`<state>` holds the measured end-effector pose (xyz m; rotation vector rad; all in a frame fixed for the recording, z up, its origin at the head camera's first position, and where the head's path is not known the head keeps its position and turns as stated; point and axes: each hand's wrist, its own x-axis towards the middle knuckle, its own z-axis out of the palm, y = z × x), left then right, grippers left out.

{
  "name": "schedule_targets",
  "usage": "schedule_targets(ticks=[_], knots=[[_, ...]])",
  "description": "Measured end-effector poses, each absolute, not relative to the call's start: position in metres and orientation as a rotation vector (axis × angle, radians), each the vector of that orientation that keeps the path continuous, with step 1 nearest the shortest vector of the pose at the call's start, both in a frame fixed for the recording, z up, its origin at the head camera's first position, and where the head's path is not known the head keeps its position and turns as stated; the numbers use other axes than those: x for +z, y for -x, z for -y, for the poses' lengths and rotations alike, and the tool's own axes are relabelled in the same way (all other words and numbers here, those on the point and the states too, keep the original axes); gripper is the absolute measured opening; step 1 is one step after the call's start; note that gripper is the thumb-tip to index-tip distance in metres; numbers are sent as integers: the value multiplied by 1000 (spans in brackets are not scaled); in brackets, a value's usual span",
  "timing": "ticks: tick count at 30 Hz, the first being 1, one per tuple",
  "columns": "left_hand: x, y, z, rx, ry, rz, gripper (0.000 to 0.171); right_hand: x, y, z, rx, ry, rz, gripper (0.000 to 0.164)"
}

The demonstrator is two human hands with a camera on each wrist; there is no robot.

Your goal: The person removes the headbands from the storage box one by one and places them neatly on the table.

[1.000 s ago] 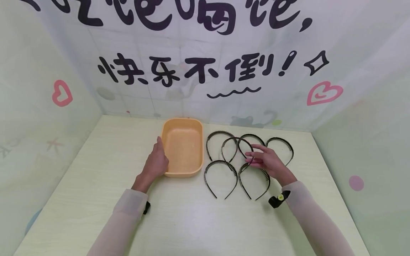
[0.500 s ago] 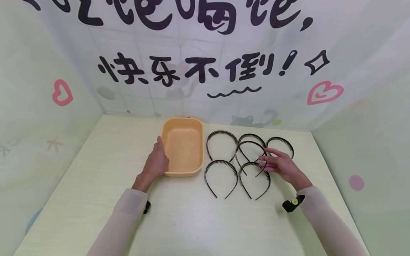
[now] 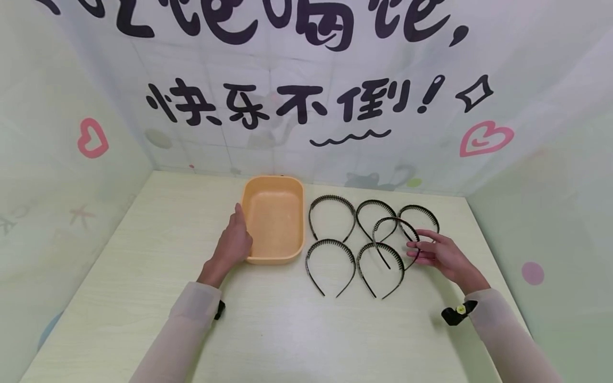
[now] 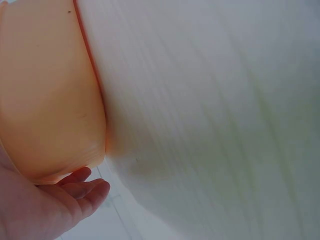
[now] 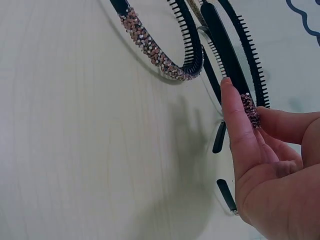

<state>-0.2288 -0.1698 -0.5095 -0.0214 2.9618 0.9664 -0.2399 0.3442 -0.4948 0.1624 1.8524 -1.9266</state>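
My right hand [image 3: 444, 256] pinches one side of a black toothed headband [image 3: 396, 218] between thumb and fingers. In the right wrist view, pinkish glittering stones [image 5: 251, 111] cover part of the held headband near the fingertips. It overlaps other headbands in the head view, tilted with its ends toward the front. My left hand [image 3: 232, 240] grips the left side of a shallow orange plastic bin [image 3: 276, 215], thumb at the rim. The left wrist view has its curled fingers [image 4: 95, 195] at the bin's lower edge; the thumb is hidden there.
Three headbands lie in a back row: left [image 3: 332, 198], middle [image 3: 376, 202] and right [image 3: 421, 208]. Two more, a left one [image 3: 330, 242] and a right one [image 3: 360, 271], lie in front. The pale wooden table [image 3: 306, 335] meets printed cloth walls [image 3: 268, 143] at back and sides.
My right hand has moved to the right and slightly toward the front, carrying the headband from over the left and middle ones toward the right ones. My left hand and the bin stay put.
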Motion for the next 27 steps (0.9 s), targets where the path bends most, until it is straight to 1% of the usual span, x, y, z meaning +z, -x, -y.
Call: schedule_targets(ticks=[7, 10, 16, 23, 27], knots=[[-509, 229, 169, 971, 4, -2959, 76, -499, 233, -359, -1877, -144, -1880, 58], [-508, 228, 169, 973, -1, -2964, 76, -501, 228, -366, -1859, -143, -1880, 59], [-508, 228, 168, 966, -3, -2981, 75, -506, 221, -374, -1865, -154, -1867, 55], [-508, 229, 169, 958, -2, -2983, 75, -510, 217, -385, -1860, -156, -1854, 63], [-508, 229, 170, 962, 0, -2976, 75, -510, 214, -391, -1867, -167, -1839, 58]])
